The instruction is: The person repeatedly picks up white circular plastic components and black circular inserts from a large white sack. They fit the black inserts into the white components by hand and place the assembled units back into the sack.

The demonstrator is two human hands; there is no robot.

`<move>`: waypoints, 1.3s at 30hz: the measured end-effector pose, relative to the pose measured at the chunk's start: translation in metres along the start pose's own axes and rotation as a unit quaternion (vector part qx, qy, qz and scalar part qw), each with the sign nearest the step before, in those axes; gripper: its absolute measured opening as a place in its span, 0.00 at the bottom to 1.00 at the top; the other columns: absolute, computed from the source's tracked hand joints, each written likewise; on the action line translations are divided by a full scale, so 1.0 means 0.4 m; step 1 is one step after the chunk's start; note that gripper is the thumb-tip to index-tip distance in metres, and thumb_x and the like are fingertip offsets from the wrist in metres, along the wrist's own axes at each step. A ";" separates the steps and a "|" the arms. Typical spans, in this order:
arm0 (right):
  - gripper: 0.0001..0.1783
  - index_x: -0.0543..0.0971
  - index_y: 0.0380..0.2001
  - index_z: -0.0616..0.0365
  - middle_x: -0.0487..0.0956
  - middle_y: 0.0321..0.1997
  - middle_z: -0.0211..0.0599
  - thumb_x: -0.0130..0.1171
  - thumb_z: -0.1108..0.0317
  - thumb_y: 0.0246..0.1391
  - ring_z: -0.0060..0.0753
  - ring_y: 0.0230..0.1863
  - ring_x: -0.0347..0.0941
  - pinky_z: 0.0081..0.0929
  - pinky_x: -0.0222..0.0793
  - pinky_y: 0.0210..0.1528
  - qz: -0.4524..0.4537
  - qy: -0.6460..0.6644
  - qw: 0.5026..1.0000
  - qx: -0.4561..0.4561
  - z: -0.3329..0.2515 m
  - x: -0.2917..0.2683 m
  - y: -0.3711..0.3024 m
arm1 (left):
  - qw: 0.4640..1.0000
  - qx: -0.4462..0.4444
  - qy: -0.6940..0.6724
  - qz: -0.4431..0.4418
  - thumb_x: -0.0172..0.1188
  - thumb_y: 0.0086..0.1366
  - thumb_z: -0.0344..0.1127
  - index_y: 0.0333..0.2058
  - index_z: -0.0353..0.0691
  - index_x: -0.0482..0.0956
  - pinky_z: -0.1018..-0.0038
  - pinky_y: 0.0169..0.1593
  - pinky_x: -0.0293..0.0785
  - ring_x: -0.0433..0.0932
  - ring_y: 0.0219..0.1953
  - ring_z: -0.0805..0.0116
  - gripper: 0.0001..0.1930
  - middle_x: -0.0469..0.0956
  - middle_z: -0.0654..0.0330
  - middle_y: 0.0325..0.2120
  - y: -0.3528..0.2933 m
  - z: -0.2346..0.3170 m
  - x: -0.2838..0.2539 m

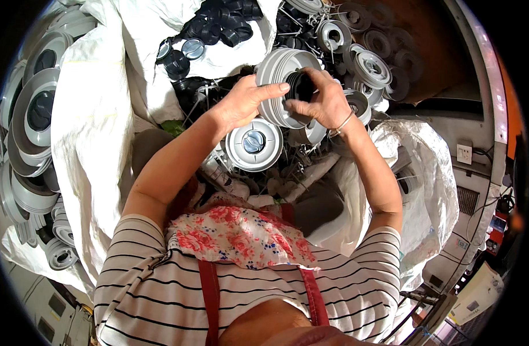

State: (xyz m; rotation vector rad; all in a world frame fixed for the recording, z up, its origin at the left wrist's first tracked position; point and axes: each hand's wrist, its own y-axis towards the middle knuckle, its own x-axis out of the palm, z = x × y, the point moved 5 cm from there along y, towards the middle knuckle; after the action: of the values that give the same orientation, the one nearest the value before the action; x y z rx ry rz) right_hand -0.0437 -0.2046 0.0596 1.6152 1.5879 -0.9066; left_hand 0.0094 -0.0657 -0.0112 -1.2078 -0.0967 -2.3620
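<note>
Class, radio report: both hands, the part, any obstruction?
Left hand holding grey ringed part. Right hand on black threaded piece at its opening. Knobbed grey disc below, not blocking.

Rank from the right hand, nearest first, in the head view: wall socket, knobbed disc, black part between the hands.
1. Black part: at the right hand.
2. Knobbed disc: below, leftward.
3. Wall socket: off right.

Dark lettering runs along the edge of a cream carton (pixel 476 294); a small bluish sticker (pixel 462 243) on a pale panel (pixel 446 262) is illegible.
</note>
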 end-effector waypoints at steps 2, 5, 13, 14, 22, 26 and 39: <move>0.43 0.67 0.53 0.61 0.70 0.44 0.47 0.73 0.63 0.31 0.52 0.46 0.69 0.37 0.69 0.49 -0.022 -0.080 0.992 -0.097 -0.038 -0.002 -0.022 | 0.999 -0.026 -0.004 -0.026 0.61 0.61 0.34 0.51 0.31 0.69 0.71 0.42 0.80 0.78 0.39 0.69 0.22 0.75 0.56 0.40 -0.002 -0.002 -0.006; 0.42 0.67 0.53 0.61 0.71 0.44 0.47 0.73 0.63 0.30 0.50 0.46 0.68 0.38 0.68 0.49 -0.029 -0.181 0.962 -0.200 -0.065 0.001 -0.047 | 0.998 -0.049 -0.012 -0.040 0.61 0.60 0.33 0.50 0.30 0.69 0.70 0.40 0.81 0.79 0.38 0.68 0.21 0.76 0.56 0.39 -0.012 -0.007 0.006; 0.42 0.73 0.37 0.75 0.77 0.19 0.43 0.59 0.35 0.47 0.28 0.13 0.72 0.22 0.66 0.12 -0.193 0.505 0.728 0.421 0.096 0.081 -0.098 | 0.998 0.049 0.032 -0.024 0.62 0.58 0.27 0.54 0.33 0.65 0.68 0.49 0.75 0.75 0.46 0.66 0.25 0.73 0.55 0.45 -0.008 -0.031 0.017; 0.44 0.74 0.35 0.73 0.75 0.16 0.43 0.52 0.30 0.48 0.27 0.11 0.71 0.22 0.62 0.08 -0.215 0.427 0.788 0.387 0.095 0.079 -0.093 | 0.998 0.052 0.041 -0.005 0.62 0.58 0.27 0.54 0.33 0.65 0.69 0.49 0.75 0.75 0.46 0.66 0.25 0.73 0.55 0.45 -0.004 -0.030 0.001; 0.39 0.74 0.35 0.68 0.78 0.23 0.48 0.41 0.35 0.58 0.41 0.24 0.78 0.30 0.76 0.24 -0.129 0.520 0.778 0.329 0.124 0.170 -0.090 | 0.873 0.186 0.439 0.101 0.69 0.52 0.36 0.58 0.32 0.58 0.63 0.52 0.72 0.73 0.49 0.56 0.39 0.72 0.47 0.47 -0.039 0.039 0.014; 0.56 0.65 0.50 0.75 0.79 0.35 0.60 0.54 0.26 0.41 0.52 0.41 0.77 0.37 0.74 0.42 -0.164 -0.247 0.909 0.292 0.232 0.154 -0.083 | 0.591 0.258 0.720 0.255 0.70 0.48 0.47 0.65 0.33 0.36 0.57 0.67 0.43 0.47 0.66 0.42 0.58 0.46 0.35 0.63 -0.048 0.094 -0.010; 0.19 0.79 0.42 0.59 0.80 0.38 0.44 0.64 0.58 0.50 0.40 0.44 0.77 0.32 0.70 0.49 0.043 0.349 0.914 0.203 0.243 0.125 0.009 | 0.971 -0.100 -0.080 0.201 0.60 0.62 0.36 0.43 0.33 0.73 0.71 0.39 0.77 0.77 0.33 0.67 0.15 0.77 0.57 0.32 0.017 -0.056 -0.094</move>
State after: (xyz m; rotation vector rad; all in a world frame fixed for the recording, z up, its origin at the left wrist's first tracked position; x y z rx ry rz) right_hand -0.0409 -0.2616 -0.0337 2.4855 1.8359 -0.6686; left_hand 0.0141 -0.0632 -0.0552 -1.3644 0.3135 -1.9544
